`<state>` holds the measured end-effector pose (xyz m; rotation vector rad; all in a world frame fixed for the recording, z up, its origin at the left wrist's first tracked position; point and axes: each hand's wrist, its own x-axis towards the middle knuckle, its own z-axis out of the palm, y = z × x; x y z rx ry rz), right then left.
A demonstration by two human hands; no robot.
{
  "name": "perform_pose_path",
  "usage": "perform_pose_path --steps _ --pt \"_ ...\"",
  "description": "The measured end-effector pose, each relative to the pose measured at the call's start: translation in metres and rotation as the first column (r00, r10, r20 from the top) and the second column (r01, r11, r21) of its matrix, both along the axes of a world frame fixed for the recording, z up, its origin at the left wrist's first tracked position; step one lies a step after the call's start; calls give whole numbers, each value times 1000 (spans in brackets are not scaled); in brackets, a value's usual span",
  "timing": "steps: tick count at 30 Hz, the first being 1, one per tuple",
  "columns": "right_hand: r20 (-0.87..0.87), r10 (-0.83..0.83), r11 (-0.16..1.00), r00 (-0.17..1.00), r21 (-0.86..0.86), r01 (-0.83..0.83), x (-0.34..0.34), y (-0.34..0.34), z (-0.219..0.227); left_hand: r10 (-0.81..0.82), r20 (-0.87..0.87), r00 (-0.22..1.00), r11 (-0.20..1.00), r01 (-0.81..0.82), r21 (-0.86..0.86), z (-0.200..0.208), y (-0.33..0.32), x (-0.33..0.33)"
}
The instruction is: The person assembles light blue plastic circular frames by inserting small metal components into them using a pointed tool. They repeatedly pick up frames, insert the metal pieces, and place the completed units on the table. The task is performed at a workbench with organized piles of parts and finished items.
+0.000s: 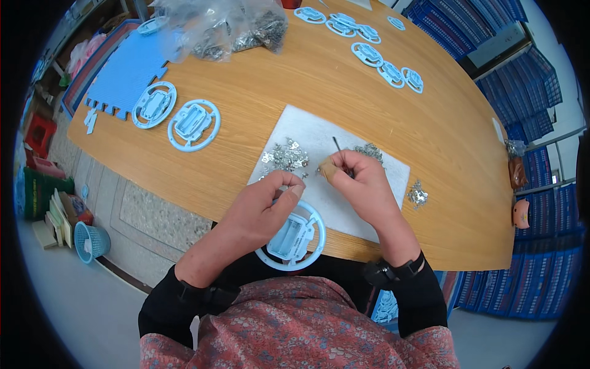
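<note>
My left hand (261, 212) is closed in a pinch over the near edge of a white pad (385, 212); whatever its fingertips may hold is hidden. Right of it, my right hand (362, 184) grips a thin dark rod-like tool (336, 143), with a tan covering on one finger. Small silvery metal pieces (289, 155) lie in a loose heap on the pad, just beyond my left fingertips. Another heap of small metal parts (370, 151) is partly behind my right hand. Below my hands, a light-blue toy steering wheel (321, 237) rests at the table's edge, partly covered by my left hand.
Two more blue wheels (194, 121) lie to the left, near a blue foam mat (129, 72). Clear bags of metal parts (227, 27) stand at the far left. Several blue wheels (367, 54) lie far off. A small metal pile (418, 195) sits right of the pad.
</note>
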<state>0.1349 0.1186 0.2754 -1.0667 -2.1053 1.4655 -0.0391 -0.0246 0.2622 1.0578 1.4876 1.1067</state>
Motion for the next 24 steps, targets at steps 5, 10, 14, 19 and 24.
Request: perform_pose_path --steps 5,10,14,19,24 --pt "-86 29 995 996 -97 -37 15 -20 8 -51 59 997 997 47 60 -5 9 11" --pt "-81 14 1000 997 -17 -15 31 -24 6 -125 40 991 991 123 46 -7 13 13" --pt "-130 24 999 991 49 -18 48 -29 0 -134 -195 972 971 168 170 -11 16 20" --pt "-91 44 969 995 245 -20 52 -41 -5 -114 -396 911 967 193 168 -18 22 21" --pt "-29 93 925 995 372 -76 45 -44 -15 -99 -355 930 973 165 161 -19 27 19"
